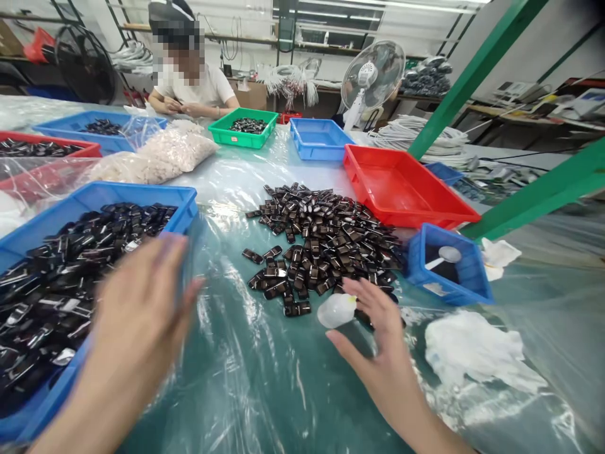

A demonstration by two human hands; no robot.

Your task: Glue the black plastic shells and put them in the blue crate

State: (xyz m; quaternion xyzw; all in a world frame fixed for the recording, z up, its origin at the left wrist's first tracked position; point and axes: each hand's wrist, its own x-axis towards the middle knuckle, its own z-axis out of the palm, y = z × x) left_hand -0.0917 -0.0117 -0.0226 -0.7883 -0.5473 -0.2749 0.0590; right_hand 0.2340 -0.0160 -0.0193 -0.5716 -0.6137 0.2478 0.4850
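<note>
Clear, shiny plastic covers the green table (236, 384), and a person (196, 91) in a white top sits on the far side, near a white fan (372, 74). A big heap of small black plastic parts (331, 243) lies in the middle of the table. The left hand (142, 302) is blurry. It is over the right side of a big blue tray (188, 197) full of more black parts, with its thumb away from its fingers. The right hand (385, 340) has its thumb and fingers wide apart by a little white bottle (334, 311). The bottle lies at the near edge of the heap; I cannot tell if the fingers touch it. Toward the right edge are a red tray (401, 183), a small blue bin (460, 291) with a white spoon (449, 255) inside, and a crumpled white cloth (477, 347).
</note>
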